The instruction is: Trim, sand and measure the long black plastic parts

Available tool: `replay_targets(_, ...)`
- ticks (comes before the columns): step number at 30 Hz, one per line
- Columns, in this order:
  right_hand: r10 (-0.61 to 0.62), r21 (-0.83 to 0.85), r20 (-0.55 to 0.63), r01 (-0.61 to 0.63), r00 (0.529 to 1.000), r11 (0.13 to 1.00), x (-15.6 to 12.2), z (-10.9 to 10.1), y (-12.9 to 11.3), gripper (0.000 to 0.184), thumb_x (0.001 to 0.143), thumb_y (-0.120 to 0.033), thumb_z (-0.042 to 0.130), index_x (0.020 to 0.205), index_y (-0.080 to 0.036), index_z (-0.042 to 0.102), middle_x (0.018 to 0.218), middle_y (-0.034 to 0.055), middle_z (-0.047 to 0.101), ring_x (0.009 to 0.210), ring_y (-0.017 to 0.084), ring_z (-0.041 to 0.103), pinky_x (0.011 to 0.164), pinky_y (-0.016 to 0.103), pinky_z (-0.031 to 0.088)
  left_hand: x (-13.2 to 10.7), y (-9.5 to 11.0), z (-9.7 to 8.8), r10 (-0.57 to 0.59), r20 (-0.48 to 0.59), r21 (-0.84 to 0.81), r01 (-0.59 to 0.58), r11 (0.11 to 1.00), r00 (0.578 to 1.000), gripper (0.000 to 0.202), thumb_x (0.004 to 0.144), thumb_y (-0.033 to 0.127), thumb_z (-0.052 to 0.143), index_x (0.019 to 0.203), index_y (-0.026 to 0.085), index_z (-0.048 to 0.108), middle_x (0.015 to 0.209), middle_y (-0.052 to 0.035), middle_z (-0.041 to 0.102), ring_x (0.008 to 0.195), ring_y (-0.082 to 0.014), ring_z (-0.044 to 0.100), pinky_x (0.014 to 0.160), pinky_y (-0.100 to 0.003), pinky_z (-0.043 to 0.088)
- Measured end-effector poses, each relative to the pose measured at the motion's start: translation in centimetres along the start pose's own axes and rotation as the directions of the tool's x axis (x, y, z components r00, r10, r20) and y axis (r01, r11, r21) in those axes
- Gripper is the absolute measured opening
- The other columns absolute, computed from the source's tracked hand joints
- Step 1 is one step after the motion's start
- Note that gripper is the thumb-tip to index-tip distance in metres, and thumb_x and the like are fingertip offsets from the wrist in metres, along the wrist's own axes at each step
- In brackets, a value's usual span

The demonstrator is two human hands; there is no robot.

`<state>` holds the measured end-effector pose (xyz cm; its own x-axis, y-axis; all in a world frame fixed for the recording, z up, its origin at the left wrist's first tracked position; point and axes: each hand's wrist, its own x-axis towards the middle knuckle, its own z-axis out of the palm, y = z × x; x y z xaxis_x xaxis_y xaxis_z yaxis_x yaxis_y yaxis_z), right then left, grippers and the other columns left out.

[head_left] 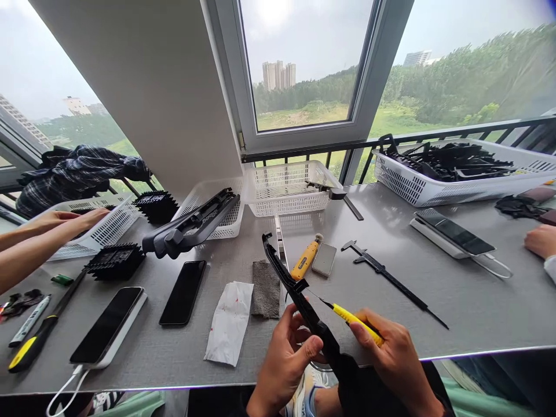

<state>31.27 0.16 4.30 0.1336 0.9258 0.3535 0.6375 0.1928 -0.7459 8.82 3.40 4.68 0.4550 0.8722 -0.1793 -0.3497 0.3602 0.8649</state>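
My left hand is closed around a long black plastic part, which slants up and away over the table's front edge. In my right hand is a yellow-handled craft knife, its thin tip pointing left, close to the middle of the black part. Whether the tip touches the part I cannot tell. Just beyond the part lie a yellow rotary tool, a small silvery box and a grey cloth. A crumpled white paper with small red spots is to the left.
Calipers lie on the right, with a phone on a white block behind. White baskets line the back; the right basket holds black parts. A co-worker's hands reach into the left basket. Another person's hand rests at far right.
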Motion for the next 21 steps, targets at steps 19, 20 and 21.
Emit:
replay_targets(19, -0.095, 0.092, 0.137, 0.083, 0.986, 0.992, -0.1, -0.2, 0.4, 0.057, 0.11, -0.065, 0.05, 0.082, -0.023, 0.076, 0.065, 0.0011, 0.068, 0.055, 0.015, 0.063, 0.055, 0.025, 0.046, 0.1, 0.0, 0.2, 0.005, 0.047, 0.028, -0.007, 1.0, 0.999, 0.067, 0.085, 0.051, 0.093, 0.142, 0.027, 0.067, 0.119, -0.0082, 0.07, 0.093, -0.0193, 0.072, 0.074, -0.028, 0.063)
replay_targets(20, -0.104, 0.089, 0.135, 0.092, 0.985, 0.992, 0.0, -0.3, 0.2, 0.058, 0.111, -0.064, 0.049, 0.082, -0.023, 0.076, 0.065, 0.0009, 0.068, 0.055, 0.015, 0.064, 0.055, 0.025, 0.046, 0.1, 0.2, 0.3, 0.006, 0.052, 0.029, -0.007, 1.0, 0.999, 0.066, 0.086, 0.05, 0.093, 0.142, 0.027, 0.067, 0.119, -0.0081, 0.071, 0.092, -0.0189, 0.072, 0.074, -0.028, 0.062)
replay_targets(21, -0.109, 0.082, 0.127, 0.099, 0.986, 0.992, 0.1, -0.4, 0.0, 0.059, 0.112, -0.064, 0.047, 0.08, -0.023, 0.075, 0.065, 0.0006, 0.068, 0.054, 0.015, 0.063, 0.054, 0.024, 0.046, 0.1, 0.3, 0.3, 0.008, 0.054, 0.031, -0.009, 0.999, 0.998, 0.066, 0.086, 0.05, 0.093, 0.142, 0.027, 0.068, 0.118, -0.008, 0.071, 0.091, -0.0184, 0.072, 0.074, -0.027, 0.062)
